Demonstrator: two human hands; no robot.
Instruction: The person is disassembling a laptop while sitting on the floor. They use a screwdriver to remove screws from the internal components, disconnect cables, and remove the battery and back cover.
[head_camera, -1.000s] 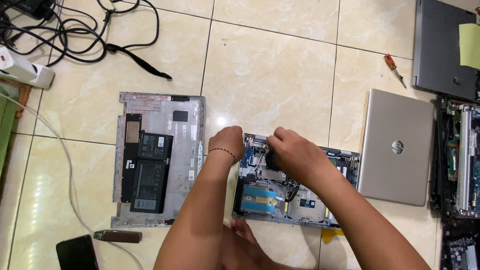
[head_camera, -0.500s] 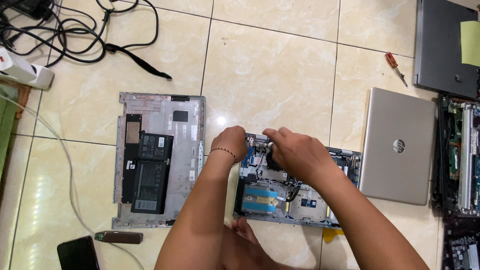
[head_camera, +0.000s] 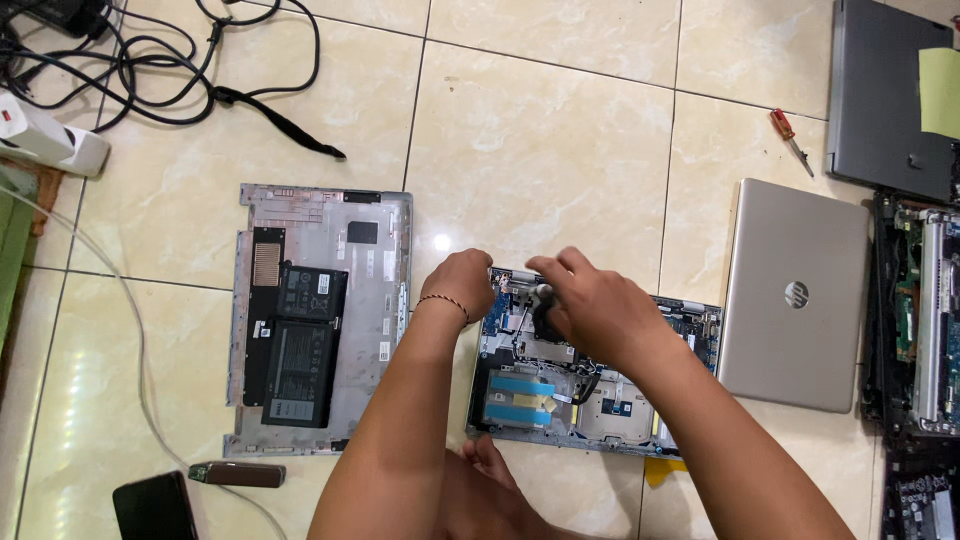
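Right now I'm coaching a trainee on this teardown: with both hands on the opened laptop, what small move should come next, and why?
Probably keep the left hand bracing the opened laptop's top-left edge while the right hand gently lifts the small dark part it pinches. That part sits among thin black cables, so a slow, straight lift seems safest.

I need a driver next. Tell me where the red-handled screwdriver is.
In the head view, the red-handled screwdriver lies on the floor tile at upper right, above the closed silver laptop and just left of the grey laptop.
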